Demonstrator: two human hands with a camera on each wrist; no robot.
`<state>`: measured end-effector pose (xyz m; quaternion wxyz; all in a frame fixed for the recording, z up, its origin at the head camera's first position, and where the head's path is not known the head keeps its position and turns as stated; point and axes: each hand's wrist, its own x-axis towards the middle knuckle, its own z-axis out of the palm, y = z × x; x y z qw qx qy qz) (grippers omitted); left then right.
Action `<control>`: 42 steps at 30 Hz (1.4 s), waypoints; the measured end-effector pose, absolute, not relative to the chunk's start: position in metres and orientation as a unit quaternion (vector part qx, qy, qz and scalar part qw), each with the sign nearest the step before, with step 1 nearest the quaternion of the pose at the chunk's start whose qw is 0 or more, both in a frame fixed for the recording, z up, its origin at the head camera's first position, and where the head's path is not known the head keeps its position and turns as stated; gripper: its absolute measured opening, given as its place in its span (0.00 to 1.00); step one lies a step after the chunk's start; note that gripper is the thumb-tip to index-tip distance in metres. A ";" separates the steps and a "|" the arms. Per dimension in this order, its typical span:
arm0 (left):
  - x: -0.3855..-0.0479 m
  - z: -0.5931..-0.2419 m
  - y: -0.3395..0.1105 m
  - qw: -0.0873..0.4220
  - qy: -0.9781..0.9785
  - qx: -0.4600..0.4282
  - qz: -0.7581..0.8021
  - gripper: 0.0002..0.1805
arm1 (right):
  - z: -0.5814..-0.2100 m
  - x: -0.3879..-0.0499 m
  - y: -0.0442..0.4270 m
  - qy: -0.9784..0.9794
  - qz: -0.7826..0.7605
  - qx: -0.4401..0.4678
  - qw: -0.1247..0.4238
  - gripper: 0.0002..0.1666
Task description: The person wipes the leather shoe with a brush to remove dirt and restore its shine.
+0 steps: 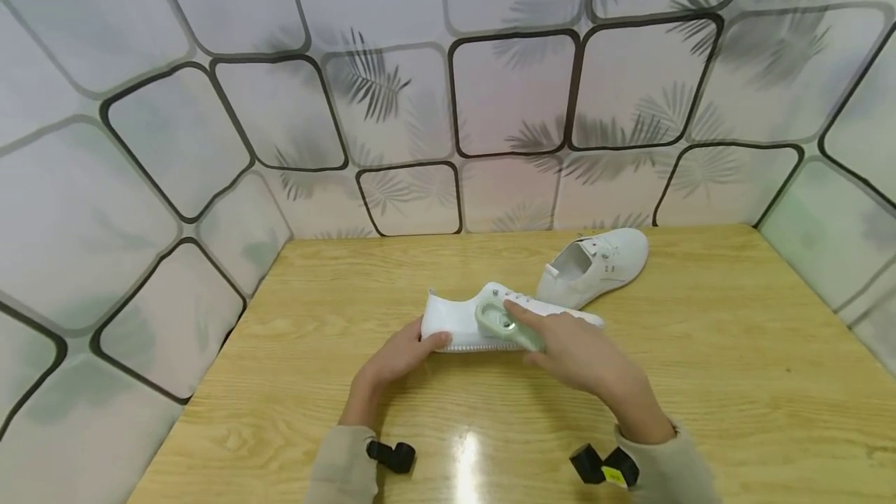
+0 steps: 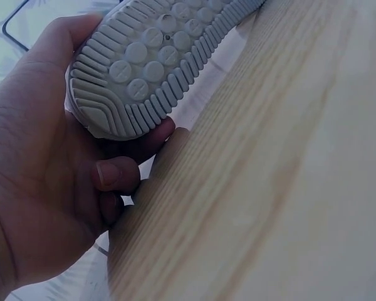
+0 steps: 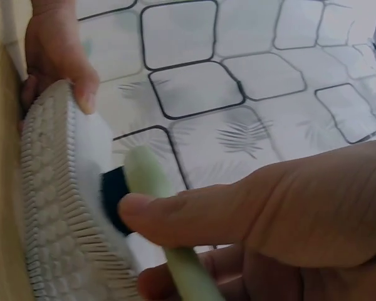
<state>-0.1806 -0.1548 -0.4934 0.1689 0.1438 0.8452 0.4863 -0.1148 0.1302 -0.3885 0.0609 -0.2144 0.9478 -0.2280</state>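
A white shoe is held on its side just above or on the table, its ridged grey sole turned toward the person. My left hand grips it by the heel, thumb on the side and fingers around the back. In my right hand is a pale green brush, pinched between thumb and fingers. Its dark bristles press against the shoe's white upper, as the right wrist view shows. Part of the brush handle is hidden by the right hand.
A second white shoe with laces stands behind, toward the right, close to the held shoe's toe. The wooden table meets a patterned cloth wall at the back and sides. Black cameras sit on both wrists.
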 end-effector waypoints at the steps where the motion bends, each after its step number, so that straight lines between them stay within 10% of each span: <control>1: -0.181 -0.494 -0.154 0.170 0.845 0.146 0.486 0.32 | -0.387 -0.113 0.132 0.949 -0.228 -0.210 0.066 0.44; 42: -0.180 -0.497 -0.156 0.167 0.846 0.146 0.484 0.35 | -0.380 -0.117 0.158 0.954 -0.229 -0.170 0.091 0.43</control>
